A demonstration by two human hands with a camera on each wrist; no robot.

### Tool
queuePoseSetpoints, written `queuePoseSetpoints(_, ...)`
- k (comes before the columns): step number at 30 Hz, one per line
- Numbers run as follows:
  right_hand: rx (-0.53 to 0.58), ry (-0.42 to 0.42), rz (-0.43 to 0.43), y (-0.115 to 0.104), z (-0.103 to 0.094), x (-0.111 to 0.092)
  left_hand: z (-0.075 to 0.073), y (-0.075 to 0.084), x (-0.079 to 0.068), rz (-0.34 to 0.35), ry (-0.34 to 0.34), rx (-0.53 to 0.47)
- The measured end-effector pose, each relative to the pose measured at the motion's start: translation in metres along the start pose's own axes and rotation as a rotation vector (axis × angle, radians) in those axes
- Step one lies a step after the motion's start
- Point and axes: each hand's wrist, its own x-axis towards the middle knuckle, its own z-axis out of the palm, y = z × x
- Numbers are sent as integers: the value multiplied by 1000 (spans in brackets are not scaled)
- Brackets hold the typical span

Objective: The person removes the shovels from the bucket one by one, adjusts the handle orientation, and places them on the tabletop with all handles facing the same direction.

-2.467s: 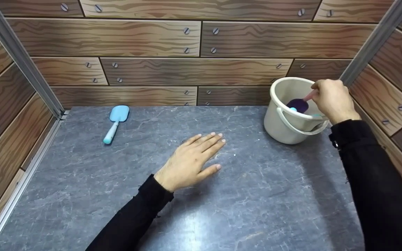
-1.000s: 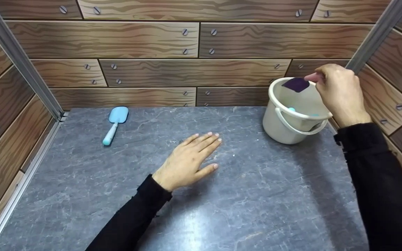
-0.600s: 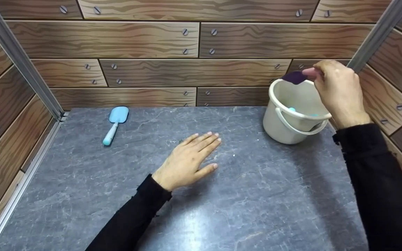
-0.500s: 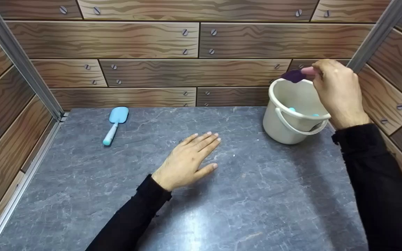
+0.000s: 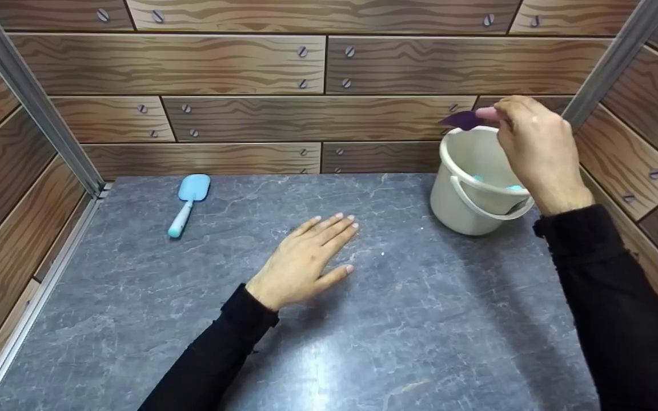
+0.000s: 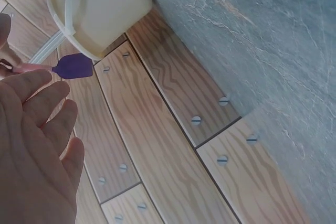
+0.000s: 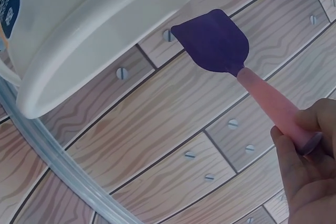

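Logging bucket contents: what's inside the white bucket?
Inside the white bucket, two light-blue patches show over the near rim. The near wall hides the floor and whatever they belong to.

In the head view, a flat back wall [image 5: 237, 63] printed with brown wood-grain planks and grey slotted screw heads [image 5: 349, 51] spans twelve o'clock. Matching plank-patterned side walls, left wall [image 5: 9, 217] and right wall [image 5: 637, 142], stand at nine and three. Grey metal corner posts rise at ten [image 5: 32, 94] and two [image 5: 616, 57]. The dark grey, marble-veined tabletop [image 5: 432, 331] carries a white glare [image 5: 317, 365] at six.
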Motion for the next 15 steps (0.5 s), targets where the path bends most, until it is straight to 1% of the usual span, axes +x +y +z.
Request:
queuePoseSetpoints(7,18,2,-54,-12,5,-2,0,-3,0,-9,12,-12)
queuePoseSetpoints(15,48,-9,-76,-22,15,-8,-1,-4,-2,-23,17,-9)
